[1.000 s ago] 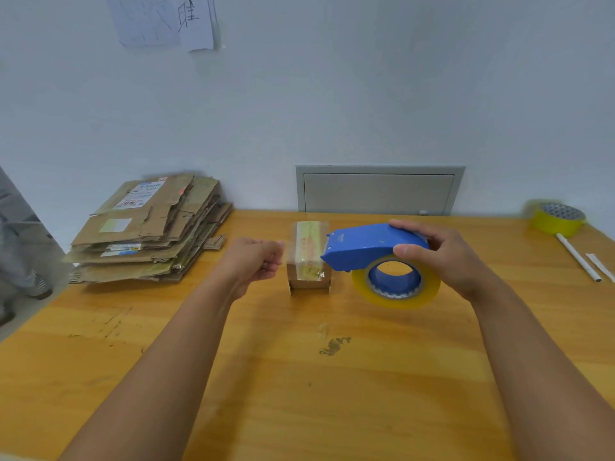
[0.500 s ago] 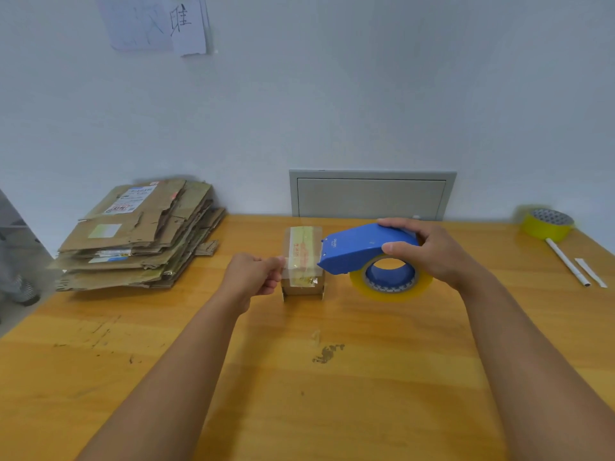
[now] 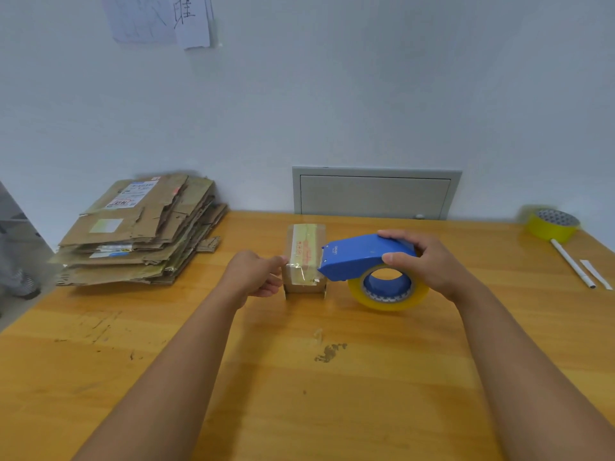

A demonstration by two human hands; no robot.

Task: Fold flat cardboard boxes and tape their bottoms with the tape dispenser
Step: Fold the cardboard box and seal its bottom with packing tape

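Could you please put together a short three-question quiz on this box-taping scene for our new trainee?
1. Multiple choice: what does the right hand grip? A) the blue tape dispenser B) the yellow tape roll C) the white pen
2. True or false: the stack of flat cardboard boxes lies on the right side of the table.
3. Fill in: the left hand touches the ____ side of the small cardboard box.

Key: 1. A. 2. False, it lies at the left. 3. Left.
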